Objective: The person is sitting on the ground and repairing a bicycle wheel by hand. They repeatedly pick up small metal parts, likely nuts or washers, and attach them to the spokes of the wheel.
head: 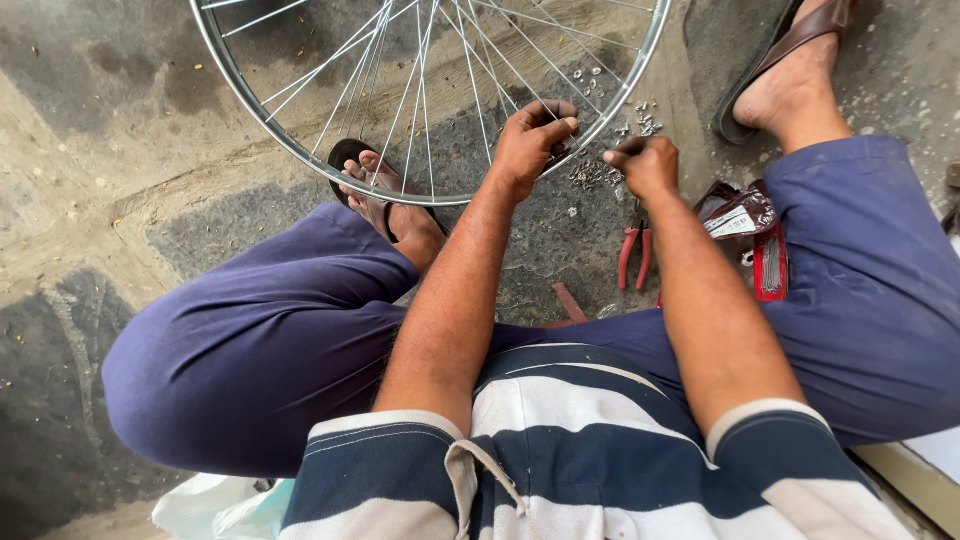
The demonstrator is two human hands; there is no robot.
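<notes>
A silver bicycle wheel rim (250,100) with thin spokes (420,70) stands on the ground in front of me, between my feet. My left hand (532,140) grips the rim's lower right edge, fingers curled over it and around a spoke. Just to its right, my right hand (645,163) is closed with fingertips pinched, close to the rim; something small may be between the fingers, but I cannot make it out. A scatter of small metal spoke nipples (595,175) lies on the concrete below both hands.
Red-handled pliers (634,255) lie on the ground under my right forearm. A dark red packet (742,212) and a red flat pack (770,265) rest beside my right knee. My sandalled feet (375,185) flank the wheel. A white plastic bag (215,505) sits at lower left.
</notes>
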